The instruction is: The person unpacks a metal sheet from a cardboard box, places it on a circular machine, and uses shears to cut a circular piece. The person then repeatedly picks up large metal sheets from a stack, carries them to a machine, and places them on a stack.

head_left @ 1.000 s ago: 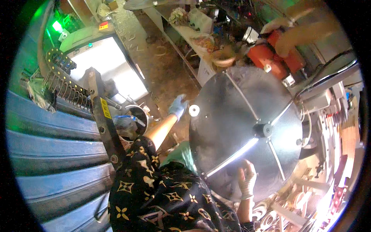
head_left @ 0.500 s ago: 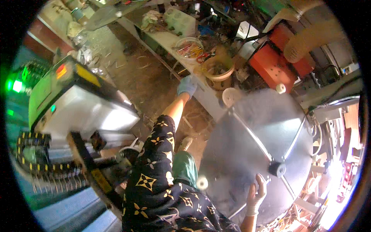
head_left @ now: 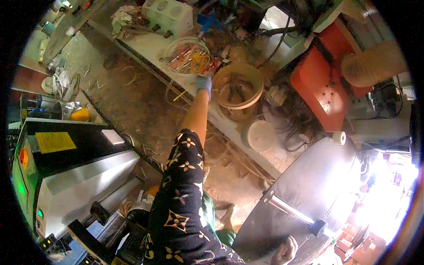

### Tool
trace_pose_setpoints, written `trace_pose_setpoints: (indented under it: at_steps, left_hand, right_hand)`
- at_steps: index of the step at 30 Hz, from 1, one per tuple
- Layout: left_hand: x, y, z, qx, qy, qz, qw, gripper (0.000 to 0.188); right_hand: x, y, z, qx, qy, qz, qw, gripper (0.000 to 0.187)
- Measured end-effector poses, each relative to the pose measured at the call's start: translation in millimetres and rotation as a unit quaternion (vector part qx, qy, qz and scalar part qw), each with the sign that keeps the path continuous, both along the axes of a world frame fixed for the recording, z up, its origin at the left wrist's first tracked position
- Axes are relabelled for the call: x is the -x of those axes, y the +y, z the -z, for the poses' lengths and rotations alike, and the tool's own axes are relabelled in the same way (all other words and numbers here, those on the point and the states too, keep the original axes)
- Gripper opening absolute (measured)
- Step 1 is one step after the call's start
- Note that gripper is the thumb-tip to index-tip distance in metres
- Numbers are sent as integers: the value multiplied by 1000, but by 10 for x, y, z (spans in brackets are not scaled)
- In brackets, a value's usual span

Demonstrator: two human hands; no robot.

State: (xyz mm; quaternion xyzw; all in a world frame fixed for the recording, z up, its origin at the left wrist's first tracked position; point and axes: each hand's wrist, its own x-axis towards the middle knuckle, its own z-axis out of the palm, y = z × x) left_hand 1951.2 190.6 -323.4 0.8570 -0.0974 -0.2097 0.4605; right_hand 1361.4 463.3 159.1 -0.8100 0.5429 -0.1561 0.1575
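My left hand [head_left: 204,85], in a light blue glove, reaches out to the bench edge. It is between a round basket [head_left: 167,58] of tools and cables and a tan bucket [head_left: 240,106]. A red-handled tool [head_left: 213,68] lies right by its fingertips; the fingers are hidden, so I cannot tell whether they grip it. Low on the right, my right hand [head_left: 286,252] has curled fingers in front of a large dark round disc [head_left: 282,176] with metal rods and a central hub [head_left: 319,227]. A thin rod [head_left: 304,241] shows beside those fingers; whether they hold it is unclear.
A grey-and-black machine [head_left: 88,170] with a yellow label stands at left. The long bench [head_left: 145,53] carries a white box with knobs [head_left: 170,17] and a round pale lid [head_left: 260,136]. Red metal housing [head_left: 320,81] is at right. Scraps litter the floor [head_left: 128,88].
The view has shifted toward the bench, and my left hand has come up to the basket and bucket. My right hand sits lower in view, its fingers more curled.
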Motion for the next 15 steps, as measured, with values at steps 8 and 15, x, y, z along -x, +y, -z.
trace_pose_setpoints:
  at_steps: [8,15]
  left_hand:
    - [176,17,-890,123,194,-60,971,48]
    - [694,432,-1724,250,216,87,940,43]
  right_hand:
    - [-223,4,34,57,35,21,998,25]
    - [-113,143,123,39,-11,74,996,25]
